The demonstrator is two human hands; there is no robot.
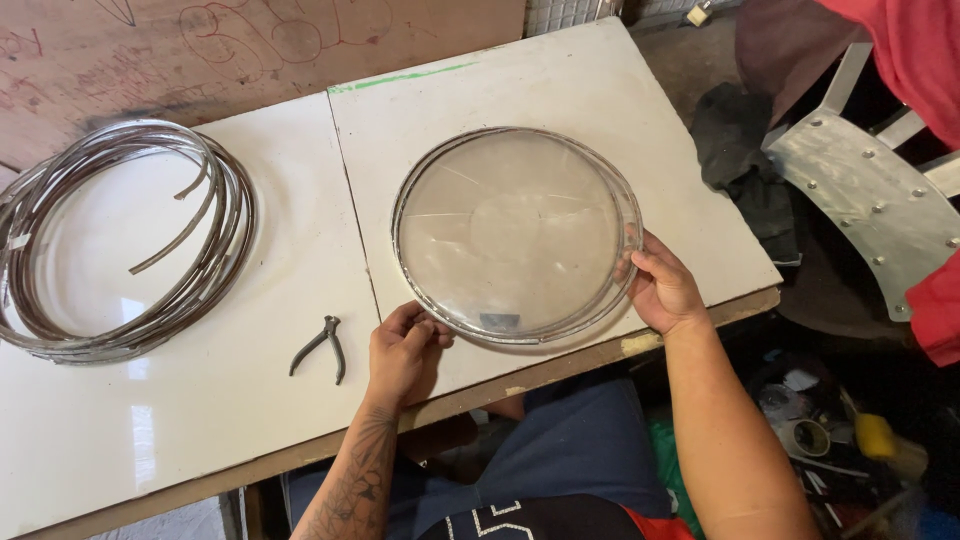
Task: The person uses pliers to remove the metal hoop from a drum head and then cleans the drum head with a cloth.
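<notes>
flat on the white desk (250,420), right of the seam between its two panels: a round clear disc (515,232) framed by a thin metal rim, lying near the front edge. left hand (403,352) at the disc's near-left edge, fingers (432,330) curled and pinching the rim, so grip clenched on the disc. right hand (663,290) at the disc's near-right edge, thumb over the rim and fingers tucked under it, likewise grasping the disc. just left of the left hand, apart from it: small dark pliers (322,346), handles spread, lying on the left panel. farther left, well apart from the disc: a loose coil of metal strip (120,240), several loops stacked, two free ends curving into its middle. behind the desk, a brown board (200,50) with red scrawl. off the desk's right side, a riveted metal plate (860,195) and dark cloth (745,150) below; red fabric (915,60) at the top right corner.
</notes>
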